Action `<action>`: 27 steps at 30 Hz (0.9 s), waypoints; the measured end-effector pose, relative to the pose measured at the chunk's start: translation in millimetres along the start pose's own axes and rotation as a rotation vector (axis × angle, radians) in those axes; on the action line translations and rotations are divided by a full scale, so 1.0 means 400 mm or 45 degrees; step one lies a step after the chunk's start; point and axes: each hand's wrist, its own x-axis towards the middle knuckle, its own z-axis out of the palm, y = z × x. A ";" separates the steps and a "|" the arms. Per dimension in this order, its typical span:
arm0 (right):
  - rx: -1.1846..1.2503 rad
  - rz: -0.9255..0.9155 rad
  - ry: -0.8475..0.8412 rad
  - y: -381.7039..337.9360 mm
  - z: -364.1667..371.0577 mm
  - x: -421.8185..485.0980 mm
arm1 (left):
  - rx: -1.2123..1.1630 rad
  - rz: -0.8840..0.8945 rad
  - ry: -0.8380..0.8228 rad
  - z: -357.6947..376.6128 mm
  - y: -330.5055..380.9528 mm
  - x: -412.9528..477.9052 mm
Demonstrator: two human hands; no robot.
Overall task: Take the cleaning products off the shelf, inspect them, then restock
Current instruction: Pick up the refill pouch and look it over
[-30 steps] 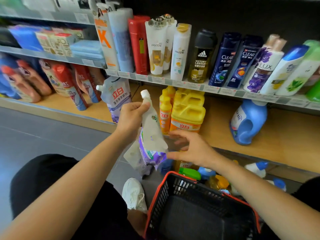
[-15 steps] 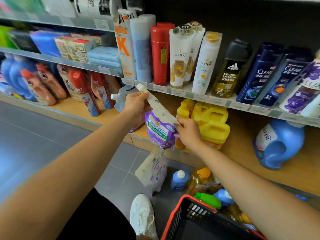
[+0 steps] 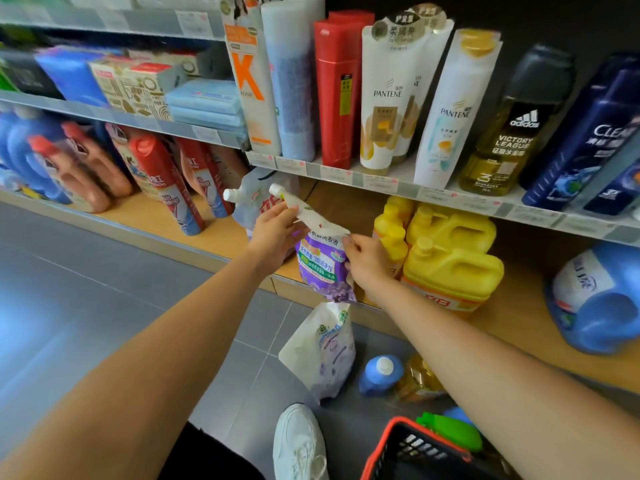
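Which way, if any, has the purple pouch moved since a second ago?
Yes: the purple pouch went up and forward to the bottom shelf, beside the yellow jugs.

Bottom shelf (image 3: 221,237) layout.
Held pouch (image 3: 322,261) over shelf edge; jugs (image 3: 450,268) right, second pouch (image 3: 254,199) behind left; third pouch (image 3: 322,355) on floor (image 3: 104,306) below.

Purple refill pouch (image 3: 320,261) tilted (white spout up-left) above wooden shelf (image 3: 214,233).

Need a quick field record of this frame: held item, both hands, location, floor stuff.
held item: purple refill pouch, spout pointing up-left
left hand: grips the pouch below its spout
right hand: pinches the pouch's right edge
location: at bottom shelf front, left of yellow jugs
floor: second pouch, blue bottle; basket lower right
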 end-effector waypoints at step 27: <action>-1.443 -0.529 -0.002 0.050 -0.322 -0.063 | 1.116 0.211 0.170 -0.027 -0.340 0.094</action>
